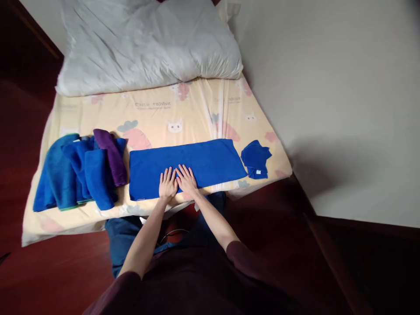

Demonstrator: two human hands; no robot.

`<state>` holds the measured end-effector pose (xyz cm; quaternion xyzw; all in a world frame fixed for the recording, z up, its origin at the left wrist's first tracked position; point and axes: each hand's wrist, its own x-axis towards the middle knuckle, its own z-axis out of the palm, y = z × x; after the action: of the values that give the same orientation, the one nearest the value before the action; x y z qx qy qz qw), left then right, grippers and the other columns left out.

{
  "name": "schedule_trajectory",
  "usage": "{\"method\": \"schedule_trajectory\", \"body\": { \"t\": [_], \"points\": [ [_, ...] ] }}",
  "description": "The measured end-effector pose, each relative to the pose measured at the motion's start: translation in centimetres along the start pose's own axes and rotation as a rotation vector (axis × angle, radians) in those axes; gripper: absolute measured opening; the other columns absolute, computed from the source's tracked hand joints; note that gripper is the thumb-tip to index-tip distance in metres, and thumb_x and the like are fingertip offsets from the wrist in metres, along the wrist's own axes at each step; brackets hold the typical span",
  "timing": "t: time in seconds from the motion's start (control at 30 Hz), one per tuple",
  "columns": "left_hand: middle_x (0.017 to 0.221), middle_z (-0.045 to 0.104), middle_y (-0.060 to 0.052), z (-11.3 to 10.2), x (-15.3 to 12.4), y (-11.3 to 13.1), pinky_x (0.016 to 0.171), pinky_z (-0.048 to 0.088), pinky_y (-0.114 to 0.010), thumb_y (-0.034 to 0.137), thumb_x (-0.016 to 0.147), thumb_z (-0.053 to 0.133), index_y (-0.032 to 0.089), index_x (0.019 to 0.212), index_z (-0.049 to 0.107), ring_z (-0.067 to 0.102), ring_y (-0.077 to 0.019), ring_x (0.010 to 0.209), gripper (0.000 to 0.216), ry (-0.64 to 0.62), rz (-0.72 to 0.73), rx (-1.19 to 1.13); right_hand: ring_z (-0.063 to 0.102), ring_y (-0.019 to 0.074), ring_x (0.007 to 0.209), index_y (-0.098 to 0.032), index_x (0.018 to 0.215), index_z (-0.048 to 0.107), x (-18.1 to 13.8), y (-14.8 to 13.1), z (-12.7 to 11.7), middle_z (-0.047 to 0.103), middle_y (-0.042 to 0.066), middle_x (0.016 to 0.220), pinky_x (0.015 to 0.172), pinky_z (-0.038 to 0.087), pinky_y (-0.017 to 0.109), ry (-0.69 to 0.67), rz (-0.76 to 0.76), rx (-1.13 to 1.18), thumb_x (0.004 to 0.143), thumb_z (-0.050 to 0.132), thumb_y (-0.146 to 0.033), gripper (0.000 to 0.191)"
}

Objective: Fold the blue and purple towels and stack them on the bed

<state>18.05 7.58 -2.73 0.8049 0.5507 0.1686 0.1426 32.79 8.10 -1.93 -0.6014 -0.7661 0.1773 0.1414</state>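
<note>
A blue towel (210, 159) lies spread flat as a long rectangle across the bed, its long side running left to right. Flat on its middle, near the front edge, rests my left hand (168, 183) with fingers stretched out. Right beside it my right hand (186, 180) also presses palm down, fingers extended, the two nearly touching. To the left is a loose pile of crumpled blue towels (62, 175), with a purple towel (111, 157) on its right side. A small folded blue cloth (256, 158) with a white tag sits just off the towel's right end.
The bed (197, 109) has a yellowish sheet printed with carrots and cats. A large grey-white pillow (147, 48) lies at its far end. A pale wall (344, 87) borders the right side. Dark red floor (65, 271) shows at the left and below.
</note>
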Motion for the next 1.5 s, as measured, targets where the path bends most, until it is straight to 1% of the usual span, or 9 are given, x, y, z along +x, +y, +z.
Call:
{"method": "schedule_trajectory", "body": {
  "t": [0.1, 0.23, 0.43, 0.6, 0.83, 1.1, 1.23, 1.37, 1.5],
  "points": [
    [0.172, 0.022, -0.010, -0.2, 0.0, -0.5, 0.130, 0.013, -0.058, 0.037, 0.103, 0.038, 0.021, 0.163, 0.035, 0.014, -0.0311, 0.161, 0.062, 0.007, -0.027, -0.004, 0.007, 0.0198, 0.162, -0.027, 0.165, 0.031, -0.2, 2.2, -1.2, 0.011, -0.004, 0.174, 0.132, 0.003, 0.044, -0.022, -0.016, -0.052, 0.107, 0.034, -0.049, 0.062],
    [0.172, 0.020, -0.011, -1.3, 0.1, -1.9, 0.128, 0.012, -0.061, 0.046, 0.102, 0.044, 0.022, 0.162, 0.039, 0.010, -0.0340, 0.161, 0.065, 0.044, -0.119, 0.026, 0.006, 0.0224, 0.162, -0.026, 0.165, 0.031, -0.4, 6.3, -3.2, 0.013, -0.003, 0.174, 0.132, 0.001, 0.046, 0.017, 0.048, -0.050, 0.107, 0.034, -0.055, 0.065],
    [0.172, 0.020, -0.015, -4.1, -0.4, -6.4, 0.127, 0.011, -0.065, 0.048, 0.101, 0.044, 0.019, 0.162, 0.037, 0.010, -0.0366, 0.161, 0.068, 0.115, -0.349, 0.068, 0.009, 0.0255, 0.162, -0.019, 0.164, 0.032, -1.4, 15.4, -6.2, 0.016, 0.005, 0.174, 0.131, 0.003, 0.050, 0.135, 0.236, -0.068, 0.106, 0.036, -0.052, 0.067],
    [0.173, 0.016, -0.016, -5.6, -0.7, -8.8, 0.127, 0.014, -0.061, 0.050, 0.101, 0.040, 0.017, 0.164, 0.033, 0.008, -0.0360, 0.161, 0.071, 0.126, -0.425, 0.107, 0.011, 0.0270, 0.161, -0.013, 0.164, 0.030, -2.3, 22.2, -8.7, 0.017, 0.010, 0.174, 0.130, 0.008, 0.050, 0.209, 0.480, -0.155, 0.106, 0.031, -0.053, 0.071],
    [0.174, 0.009, -0.016, -5.7, -0.5, -9.2, 0.124, 0.021, -0.062, 0.052, 0.100, 0.041, 0.017, 0.165, 0.030, 0.009, -0.0388, 0.160, 0.074, 0.113, -0.505, 0.110, 0.016, 0.0262, 0.161, -0.006, 0.165, 0.023, -3.0, 26.9, -10.3, 0.019, 0.013, 0.173, 0.127, 0.023, 0.046, 0.244, 0.630, -0.252, 0.107, 0.021, -0.053, 0.075],
    [0.174, 0.013, -0.016, -5.3, -0.6, -9.0, 0.123, 0.023, -0.060, 0.050, 0.101, 0.042, 0.018, 0.164, 0.032, 0.012, -0.0373, 0.160, 0.071, 0.133, -0.492, 0.131, 0.013, 0.0252, 0.161, -0.004, 0.166, 0.019, -3.1, 27.2, -10.4, 0.015, 0.013, 0.174, 0.128, 0.024, 0.044, 0.218, 0.662, -0.257, 0.106, 0.020, -0.053, 0.077],
    [0.173, 0.012, -0.017, -5.3, -1.0, -9.6, 0.124, 0.022, -0.060, 0.049, 0.100, 0.042, 0.016, 0.163, 0.034, 0.011, -0.0376, 0.160, 0.072, 0.160, -0.476, 0.114, 0.012, 0.0283, 0.161, -0.001, 0.165, 0.020, -2.9, 26.1, -10.9, 0.014, 0.016, 0.173, 0.128, 0.022, 0.052, 0.192, 0.691, -0.219, 0.106, 0.022, -0.049, 0.076],
    [0.172, 0.012, -0.020, -4.9, -0.7, -8.3, 0.127, 0.014, -0.062, 0.042, 0.101, 0.039, 0.007, 0.160, 0.037, 0.006, -0.0376, 0.161, 0.069, 0.188, -0.440, 0.086, 0.015, 0.0328, 0.160, 0.003, 0.161, 0.028, -2.1, 20.9, -9.5, 0.022, 0.021, 0.170, 0.129, 0.010, 0.059, 0.232, 0.631, -0.193, 0.107, 0.020, -0.041, 0.070],
    [0.172, 0.018, -0.015, -2.2, 2.4, -3.1, 0.131, 0.010, -0.055, 0.037, 0.102, 0.037, 0.009, 0.160, 0.038, 0.006, -0.0310, 0.161, 0.064, 0.087, -0.164, 0.032, 0.015, 0.0302, 0.161, -0.003, 0.159, 0.038, 0.4, 12.2, -5.6, 0.025, 0.016, 0.170, 0.130, 0.013, 0.056, 0.182, 0.201, -0.116, 0.107, 0.027, -0.037, 0.063]
  ]
}}
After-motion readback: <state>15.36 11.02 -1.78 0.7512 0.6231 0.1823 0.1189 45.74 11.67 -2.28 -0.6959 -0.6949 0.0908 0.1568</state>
